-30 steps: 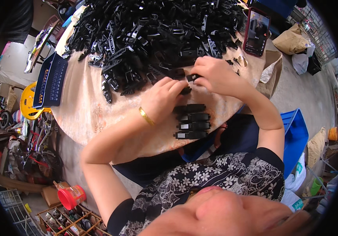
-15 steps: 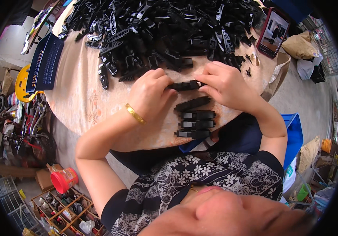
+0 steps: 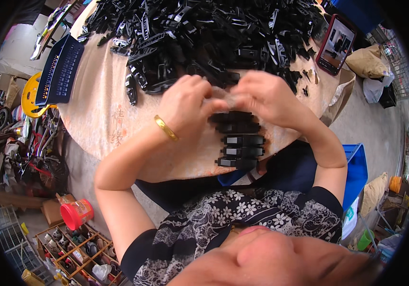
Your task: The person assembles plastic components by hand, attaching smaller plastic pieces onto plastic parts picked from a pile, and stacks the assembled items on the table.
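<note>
A row of black plastic parts (image 3: 240, 139) lies stacked one behind another near the table's front edge. Just beyond that row, my left hand (image 3: 188, 102) is closed in a pinch, a gold bangle on its wrist. Across from it, my right hand (image 3: 267, 99) is smeared by motion, its fingers curled in. A pale, blurred, see-through thing (image 3: 223, 97) shows between the two hands; its kind cannot be made out. Beneath the fingers sits the rearmost black part of the row, partly hidden. A big heap of black plastic parts (image 3: 204, 40) covers the far side of the table.
A phone (image 3: 336, 45) in a red case stands at the far right of the cloth-covered table (image 3: 95, 119). A dark blue basket (image 3: 60, 71) rests on a yellow stool (image 3: 31, 97) at the left. A blue crate (image 3: 354, 167) stands by my right elbow; a red bucket (image 3: 76, 213) is on the floor.
The black part that both hands held has been set down at the far end of the row. Both hands now have a pale blurred thing between them.
</note>
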Available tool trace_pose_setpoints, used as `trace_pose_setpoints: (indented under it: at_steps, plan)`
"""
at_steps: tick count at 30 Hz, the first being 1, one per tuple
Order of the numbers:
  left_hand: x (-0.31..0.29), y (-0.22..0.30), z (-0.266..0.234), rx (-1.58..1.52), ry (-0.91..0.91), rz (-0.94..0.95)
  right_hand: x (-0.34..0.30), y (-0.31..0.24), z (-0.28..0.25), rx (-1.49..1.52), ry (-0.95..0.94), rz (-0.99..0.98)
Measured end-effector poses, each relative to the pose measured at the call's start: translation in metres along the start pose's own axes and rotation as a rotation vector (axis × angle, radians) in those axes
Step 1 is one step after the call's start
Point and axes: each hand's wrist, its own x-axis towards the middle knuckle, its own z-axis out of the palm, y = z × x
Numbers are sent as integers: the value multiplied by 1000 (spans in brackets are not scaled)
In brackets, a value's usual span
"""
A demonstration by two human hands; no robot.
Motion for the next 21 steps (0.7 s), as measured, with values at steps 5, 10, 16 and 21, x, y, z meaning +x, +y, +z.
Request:
trace_pose_setpoints:
  at_steps: [5,10,16,21]
  plan:
    - [1,-2,14,240,123,-101,9,14,15,-310,52,-75]
    - [4,-9,19,430,173,86,6,8,9,-302,73,-27]
    - [5,-13,16,250,139,319,-1,2,-11,-266,86,96]
    - [0,-4,11,-16,1,241,-14,-7,-26,-239,37,107]
